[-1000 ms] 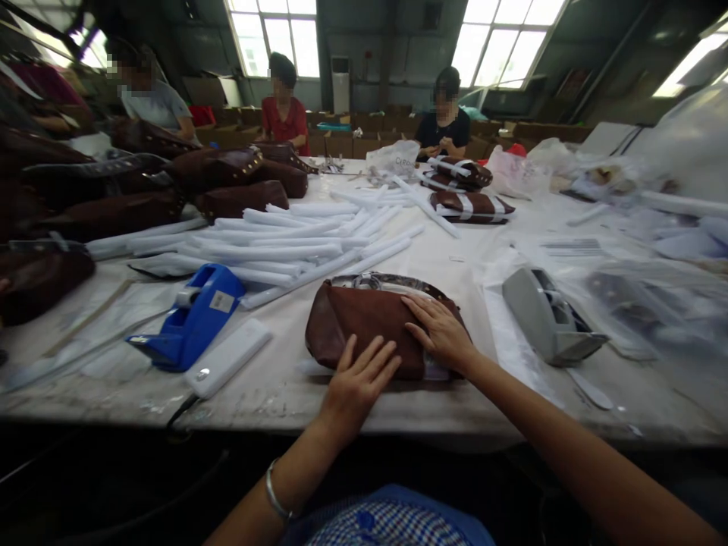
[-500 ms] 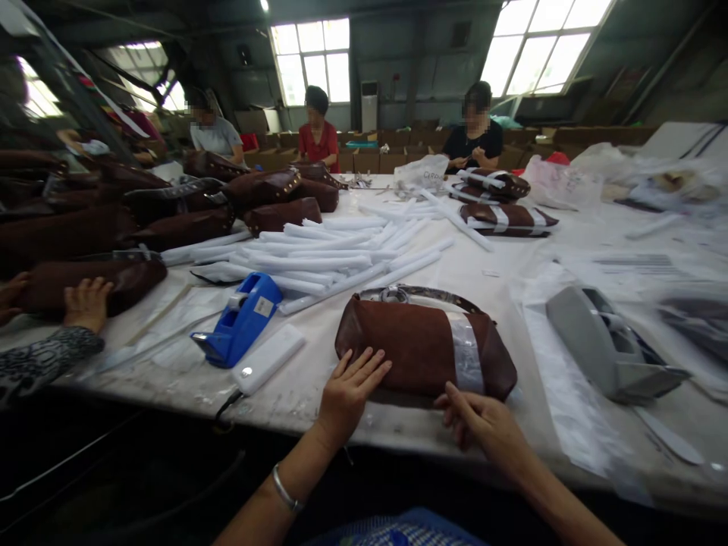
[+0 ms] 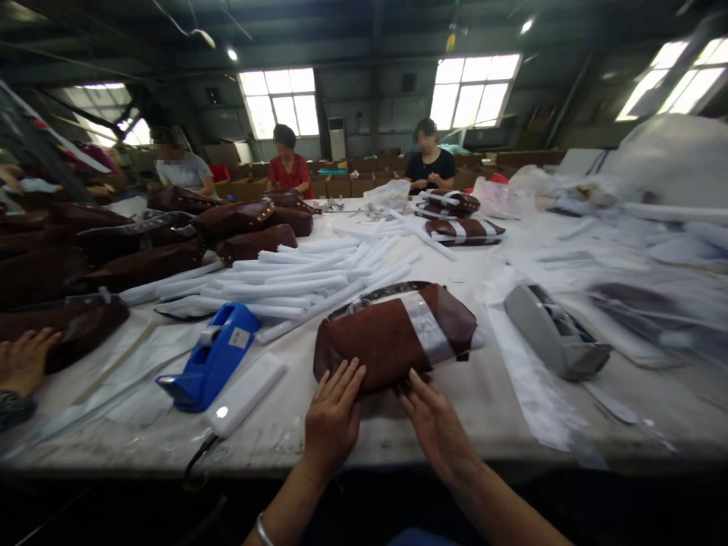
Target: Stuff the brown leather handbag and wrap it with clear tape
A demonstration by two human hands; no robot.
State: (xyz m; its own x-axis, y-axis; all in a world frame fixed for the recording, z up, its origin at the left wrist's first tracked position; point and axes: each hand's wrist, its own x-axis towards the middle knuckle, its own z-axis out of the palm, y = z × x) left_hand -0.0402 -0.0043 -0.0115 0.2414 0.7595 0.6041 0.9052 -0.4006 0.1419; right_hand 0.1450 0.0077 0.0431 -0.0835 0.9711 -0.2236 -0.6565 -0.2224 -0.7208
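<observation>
A brown leather handbag [image 3: 369,345] lies on the table in front of me, with a clear tape band [image 3: 426,327] around its right part and a dark strap along its far side. My left hand [image 3: 333,417] rests on its near left side, fingers stretched out flat. At the near lower edge, my right hand [image 3: 435,428] touches the bag with extended fingers; some fingertips are hidden at its underside. The bag sits slanted, its right end turned away from me. A white piece sticks out at that end.
A blue tape dispenser [image 3: 208,360] and a white power bank [image 3: 247,394] with a cable lie left; a grey tape dispenser [image 3: 554,330] stands right. White rolled tubes [image 3: 284,277] are heaped behind. More bags and a co-worker's hand [image 3: 28,360] are at left. Several people sit across.
The view has swung to the right. The bag has turned, its right end now farther back. My right hand has moved in against the bag's near edge, closer to my left.
</observation>
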